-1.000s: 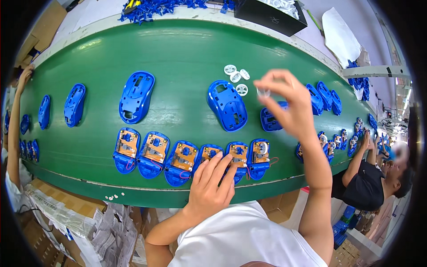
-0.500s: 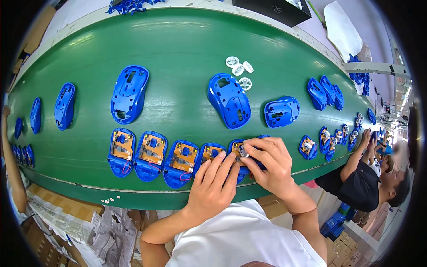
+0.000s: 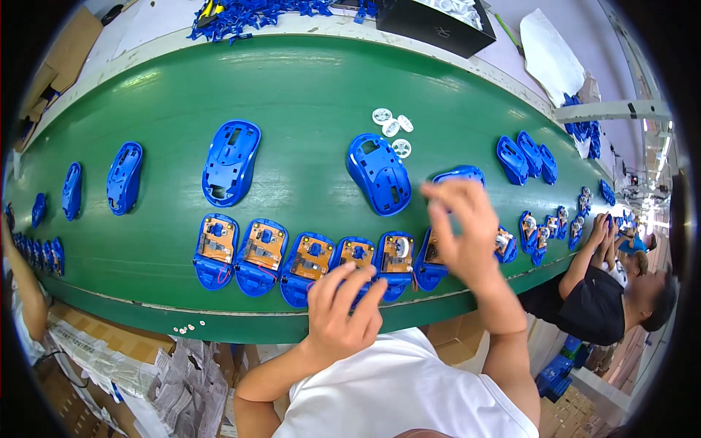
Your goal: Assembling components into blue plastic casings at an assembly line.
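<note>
A row of blue mouse bases with orange circuit boards [image 3: 261,252] lies along the near edge of the green conveyor belt [image 3: 307,95]. My left hand [image 3: 343,310] has its fingers spread, its fingertips resting on the bases near the middle of the row. One base [image 3: 398,252] beside those fingertips has a white wheel in it. My right hand [image 3: 461,230] is lifted above the right end of the row, blurred, with nothing visible in it. Loose white wheels [image 3: 392,128] lie farther back, next to a blue top shell [image 3: 378,171].
More blue shells [image 3: 232,160] [image 3: 124,177] lie spread over the belt. A black box [image 3: 431,18] and a heap of blue parts [image 3: 248,11] stand behind it. A co-worker [image 3: 613,292] works at the right; another person's arm [image 3: 22,285] shows at the left. Tiny white pieces [image 3: 186,328] sit on the belt's edge.
My right hand took a white wheel from the far cluster, brought it down to a base in the row, and has now lifted away. The belt's parts have shifted left.
</note>
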Demonstrator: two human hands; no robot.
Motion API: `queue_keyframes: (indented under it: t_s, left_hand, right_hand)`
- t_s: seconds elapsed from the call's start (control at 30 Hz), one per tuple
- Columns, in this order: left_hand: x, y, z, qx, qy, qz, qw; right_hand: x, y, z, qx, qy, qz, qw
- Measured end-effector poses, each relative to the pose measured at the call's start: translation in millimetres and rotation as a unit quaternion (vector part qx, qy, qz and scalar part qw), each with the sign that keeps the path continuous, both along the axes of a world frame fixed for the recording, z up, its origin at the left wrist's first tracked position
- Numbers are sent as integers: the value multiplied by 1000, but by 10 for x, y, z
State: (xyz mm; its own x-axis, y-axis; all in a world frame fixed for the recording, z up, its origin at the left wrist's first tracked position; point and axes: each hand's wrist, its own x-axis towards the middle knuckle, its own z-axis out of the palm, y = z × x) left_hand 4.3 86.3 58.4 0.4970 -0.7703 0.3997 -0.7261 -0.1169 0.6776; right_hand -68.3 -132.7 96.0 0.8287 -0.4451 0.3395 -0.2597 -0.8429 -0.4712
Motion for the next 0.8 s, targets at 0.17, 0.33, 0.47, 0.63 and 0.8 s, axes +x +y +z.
queue_keyframes:
  t_s: [0.17,0.33,0.47,0.63,0.8]
  left_hand:
    - [24,-30,-15,32,3,36,999]
    - [17,8,-31,12,23,19,999]
    - [45,19,-33,11,25,15,1000]
    - [94,66,-53,20,16,9,1000]
    - [87,40,-2,33,26,0,999]
  right_hand:
    - [480,-529,3,60,117,-42,990]
    - [581,-566,-89,47,146,14,988]
    - [628,-549,-100,-58,140,59,987]
    - [536,-337,146,35,75,40,996]
    - [139,371,79,135,26,114,984]
